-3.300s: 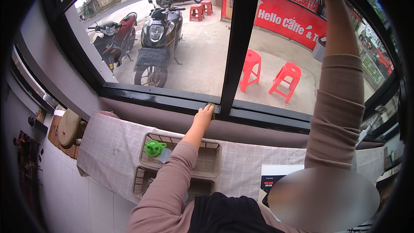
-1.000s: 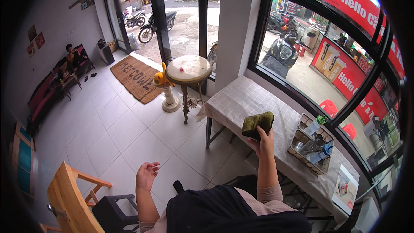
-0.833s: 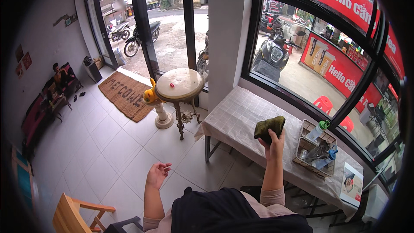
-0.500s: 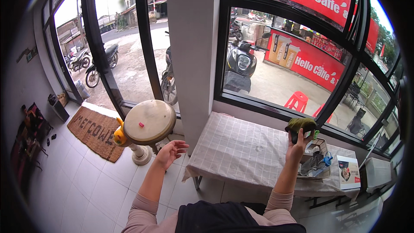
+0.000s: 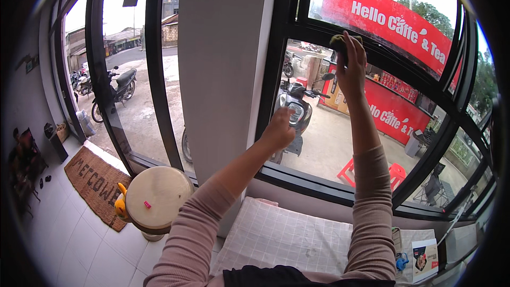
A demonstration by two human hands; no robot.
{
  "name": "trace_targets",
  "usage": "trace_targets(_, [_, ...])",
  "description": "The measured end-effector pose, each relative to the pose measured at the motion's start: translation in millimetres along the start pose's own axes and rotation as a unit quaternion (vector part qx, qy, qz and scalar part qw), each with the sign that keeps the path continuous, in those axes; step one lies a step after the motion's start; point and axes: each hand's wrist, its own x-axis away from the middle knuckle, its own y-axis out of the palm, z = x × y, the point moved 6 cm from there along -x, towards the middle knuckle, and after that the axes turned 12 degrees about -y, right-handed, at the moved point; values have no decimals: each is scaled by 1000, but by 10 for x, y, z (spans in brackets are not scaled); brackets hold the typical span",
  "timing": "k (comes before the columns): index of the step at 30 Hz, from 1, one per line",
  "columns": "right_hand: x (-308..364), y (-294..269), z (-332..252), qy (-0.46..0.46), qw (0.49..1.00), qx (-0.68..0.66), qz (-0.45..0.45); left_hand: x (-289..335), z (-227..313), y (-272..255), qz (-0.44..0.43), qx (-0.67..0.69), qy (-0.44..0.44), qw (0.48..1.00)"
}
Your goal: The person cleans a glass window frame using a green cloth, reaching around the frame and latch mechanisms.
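My right hand (image 5: pixel 351 66) is raised high, its fingers wrapped over a bunched olive-green cloth (image 5: pixel 338 42) with a dark underside. Hand and cloth are at the black window frame (image 5: pixel 393 56), by the bar between the upper and lower panes; whether they touch it is hard to tell. Lower and to the left, my left hand (image 5: pixel 280 129) is lifted in front of the lower window pane, near the frame's left upright. Its fingers are curled in, and nothing shows in them.
Below the window stands a table with a checked cloth (image 5: pixel 287 236); a flat printed box (image 5: pixel 424 259) and a blue item (image 5: pixel 402 260) lie at its right. A grey pillar (image 5: pixel 223 85) is left of the window. A round stool (image 5: pixel 160 197) holds a small pink object (image 5: pixel 147 204).
My right hand has carried the cloth from above the table up to the window frame. My left hand has risen from beside the stool, its fingers now curled. The view has tilted upward.
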Motion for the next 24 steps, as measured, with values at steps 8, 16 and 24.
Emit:
trace_targets(8, [63,1730,103,4,964,181,-194,-1297,-433,295,283,-201,81,934])
trace_targets(16, [477,994,642,-124,955,254,-95,-1167,-948,473,286,-232,106,924])
trace_targets(24, [769,245,1274,-93,942,318,59,-1158,-843,518,272,-217,119,930])
